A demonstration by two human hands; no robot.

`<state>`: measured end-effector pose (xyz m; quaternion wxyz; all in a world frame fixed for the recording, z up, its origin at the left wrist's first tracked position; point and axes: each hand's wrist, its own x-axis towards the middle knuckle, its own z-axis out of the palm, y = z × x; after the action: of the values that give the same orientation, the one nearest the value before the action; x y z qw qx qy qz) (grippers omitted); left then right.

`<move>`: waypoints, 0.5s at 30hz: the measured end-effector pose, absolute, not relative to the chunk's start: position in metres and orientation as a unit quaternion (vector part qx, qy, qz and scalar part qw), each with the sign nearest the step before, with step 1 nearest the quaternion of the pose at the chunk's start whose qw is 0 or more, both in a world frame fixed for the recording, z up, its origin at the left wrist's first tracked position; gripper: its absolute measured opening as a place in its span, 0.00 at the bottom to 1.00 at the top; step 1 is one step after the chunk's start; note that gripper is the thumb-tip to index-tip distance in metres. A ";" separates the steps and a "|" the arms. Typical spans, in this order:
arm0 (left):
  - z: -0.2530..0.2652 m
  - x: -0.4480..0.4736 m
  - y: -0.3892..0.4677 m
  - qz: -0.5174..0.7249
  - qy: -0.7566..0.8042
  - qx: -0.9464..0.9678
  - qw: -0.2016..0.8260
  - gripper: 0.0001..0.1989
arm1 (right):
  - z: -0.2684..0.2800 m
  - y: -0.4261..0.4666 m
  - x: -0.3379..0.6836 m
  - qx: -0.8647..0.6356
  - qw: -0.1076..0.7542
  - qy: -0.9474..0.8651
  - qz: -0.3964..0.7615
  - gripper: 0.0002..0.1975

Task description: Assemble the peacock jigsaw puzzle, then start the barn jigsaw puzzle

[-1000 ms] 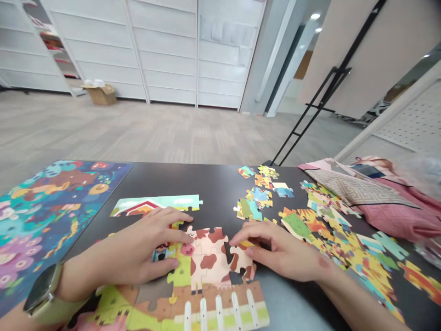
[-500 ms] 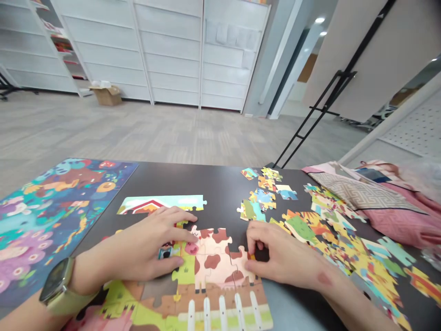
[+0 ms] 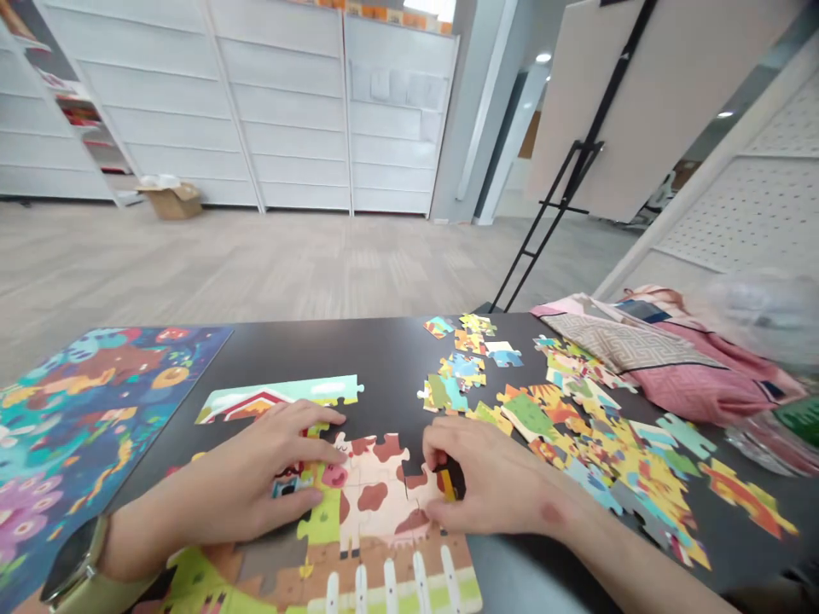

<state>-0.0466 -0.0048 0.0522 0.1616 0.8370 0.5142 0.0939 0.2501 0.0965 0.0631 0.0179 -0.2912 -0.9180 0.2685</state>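
A partly joined farm jigsaw puzzle [image 3: 377, 495] lies in front of me, showing a pink cow with brown patches above a white fence. My left hand [image 3: 281, 465] rests flat on its left part, fingers spread, covering some of the picture. At the cow's right edge, my right hand [image 3: 457, 473] is curled with thumb and fingers around a puzzle piece [image 3: 448, 484]; a bit of orange shows between them, and the rest is hidden. Beyond my left hand lies a joined strip [image 3: 320, 389] with sky and a red roof.
Loose puzzle pieces [image 3: 607, 452] are heaped on the dark table to the right, with several more [image 3: 464, 367] farther back. A blue illustrated board [image 3: 128, 401] lies at the left. A pink cloth bag [image 3: 691, 367] and a clear plastic container [image 3: 768, 439] stand at the right.
The view has shifted, so the table's contents appear farther left. Both hands keep nearly the same places on the puzzle.
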 end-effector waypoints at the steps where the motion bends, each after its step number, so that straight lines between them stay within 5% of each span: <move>1: 0.053 -0.046 -0.005 0.091 0.513 0.838 0.163 0.17 | 0.062 0.095 0.249 -0.295 0.021 -0.919 0.261 0.14; 6: 0.060 -0.040 -0.004 0.071 0.526 0.830 0.172 0.17 | 0.060 0.093 0.248 -0.309 0.029 -0.918 0.247 0.19; 10: 0.060 -0.039 -0.003 0.061 0.539 0.823 0.166 0.15 | 0.063 0.099 0.251 -0.296 0.043 -0.916 0.267 0.10; 15: 0.041 -0.046 -0.006 0.108 0.529 0.831 0.133 0.14 | 0.063 0.105 0.254 -0.309 0.066 -0.926 0.208 0.16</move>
<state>-0.0458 -0.0058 0.0406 0.1326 0.8311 0.5292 0.1082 0.2543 0.1051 0.0630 0.0657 -0.3091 -0.9256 0.2082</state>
